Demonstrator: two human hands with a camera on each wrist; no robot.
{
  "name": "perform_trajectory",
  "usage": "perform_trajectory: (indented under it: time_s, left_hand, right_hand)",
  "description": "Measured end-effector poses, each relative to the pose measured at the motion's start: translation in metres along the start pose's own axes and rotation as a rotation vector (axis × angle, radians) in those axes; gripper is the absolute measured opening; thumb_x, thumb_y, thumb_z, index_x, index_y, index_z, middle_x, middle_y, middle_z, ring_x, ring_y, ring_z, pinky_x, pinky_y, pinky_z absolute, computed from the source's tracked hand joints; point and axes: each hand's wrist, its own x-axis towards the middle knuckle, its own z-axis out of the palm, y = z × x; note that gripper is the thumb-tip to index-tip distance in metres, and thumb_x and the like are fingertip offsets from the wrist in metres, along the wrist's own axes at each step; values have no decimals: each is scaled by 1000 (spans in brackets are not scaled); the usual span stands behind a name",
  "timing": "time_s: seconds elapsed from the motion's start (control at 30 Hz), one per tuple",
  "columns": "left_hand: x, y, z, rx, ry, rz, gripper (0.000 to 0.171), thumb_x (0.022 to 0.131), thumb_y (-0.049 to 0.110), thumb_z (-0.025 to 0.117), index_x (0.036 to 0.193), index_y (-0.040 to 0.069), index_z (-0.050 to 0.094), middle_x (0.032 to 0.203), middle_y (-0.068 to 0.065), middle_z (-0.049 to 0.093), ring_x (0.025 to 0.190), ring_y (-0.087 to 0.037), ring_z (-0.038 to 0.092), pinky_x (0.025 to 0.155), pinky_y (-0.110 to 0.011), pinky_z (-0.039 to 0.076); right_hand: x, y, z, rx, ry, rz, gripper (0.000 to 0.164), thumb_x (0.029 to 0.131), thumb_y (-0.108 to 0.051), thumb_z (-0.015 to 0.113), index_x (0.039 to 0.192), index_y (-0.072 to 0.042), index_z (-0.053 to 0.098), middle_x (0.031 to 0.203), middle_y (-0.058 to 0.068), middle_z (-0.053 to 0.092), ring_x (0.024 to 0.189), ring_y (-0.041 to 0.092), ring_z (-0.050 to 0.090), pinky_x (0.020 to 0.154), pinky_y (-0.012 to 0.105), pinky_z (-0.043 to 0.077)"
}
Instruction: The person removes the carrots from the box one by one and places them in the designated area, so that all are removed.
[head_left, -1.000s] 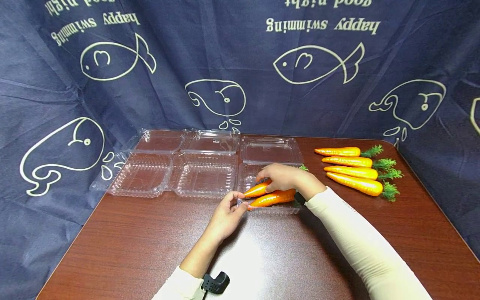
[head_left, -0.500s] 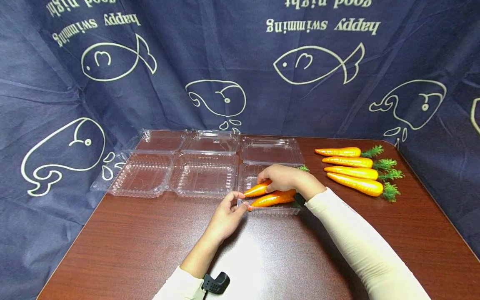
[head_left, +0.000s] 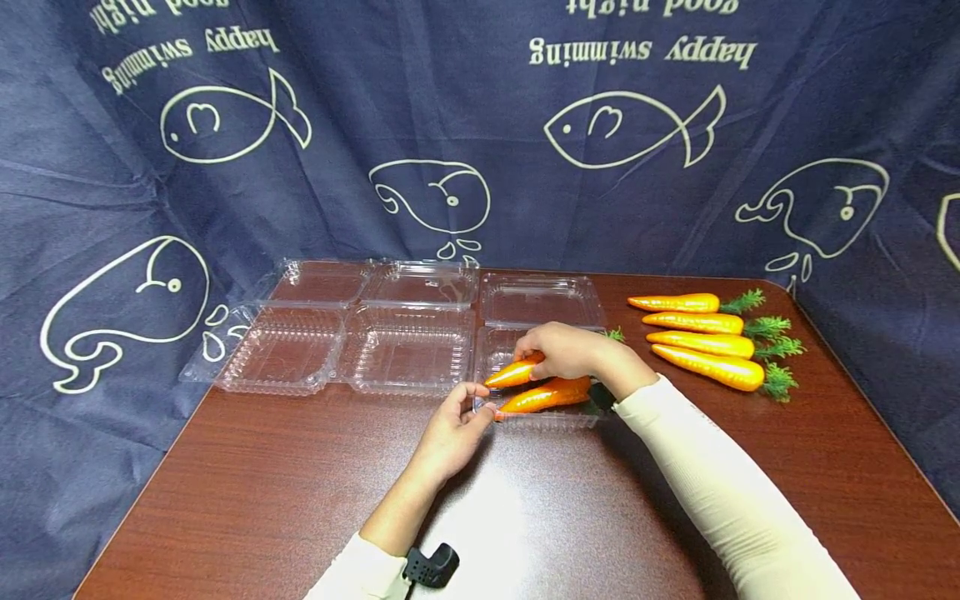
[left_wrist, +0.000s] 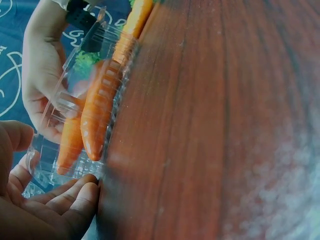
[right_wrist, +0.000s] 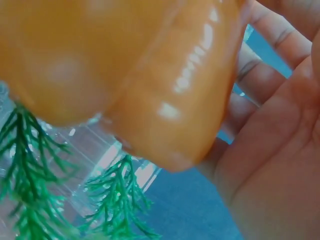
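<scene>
An open clear plastic container (head_left: 558,422) sits at the middle right of the table, with two orange carrots with green tops inside it. My right hand (head_left: 567,350) reaches over it and grips the rear carrot (head_left: 512,373); its fingers curl along the far side in the right wrist view. The front carrot (head_left: 546,396) lies beside it, near the front wall. At the container's left front corner, my left hand (head_left: 452,429) holds the rim between thumb and fingers, close to the carrot tips. My right hand hides the middle of the rear carrot in the head view.
Two more open clear containers, a middle one (head_left: 408,350) and a left one (head_left: 281,354), stand in a row with lids folded back. Several carrots (head_left: 708,368) lie side by side at the right. A blue curtain (head_left: 480,108) rises behind the table (head_left: 247,483).
My right hand and the rear carrot have shifted slightly toward the back of the container, the carrot's tip rising a little in view. The left hand stays at the corner.
</scene>
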Motion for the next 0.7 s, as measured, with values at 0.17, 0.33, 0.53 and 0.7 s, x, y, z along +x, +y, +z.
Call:
perform_trajectory:
  time_s: [0.17,0.33,0.53,0.7]
  left_hand:
    - [0,-1,0,8,2,-2,26,96,18,61,117,4,56,94,-8,62,63,-10,47,57,-24,37]
    - [1,-1,0,17,2,-7,26,97,19,61,118,4,56,93,-6,59,63,-10,45,56,-24,37]
    - [0,1,1,20,10,1,25,96,17,62,117,3,57,85,-2,56,61,-10,44,56,-25,36]
    - [0,1,1,32,19,9,24,96,15,62,116,3,58,80,2,50,59,-9,41,55,-24,34]
  right_hand:
    - [-3,-3,-4,-24,38,-9,25,82,-5,76,105,-11,71,97,0,67,90,16,60,84,38,48]
    - [-7,-8,-9,-29,72,-14,25,81,-4,77,105,-10,71,97,1,66,90,18,59,83,38,48]
    - [-13,-10,-15,-17,124,-23,24,80,-2,76,101,-10,71,91,0,63,82,17,56,76,36,46]
    - [-23,-9,-20,11,182,-22,25,79,-1,77,101,-8,71,90,1,63,78,17,55,73,36,45]
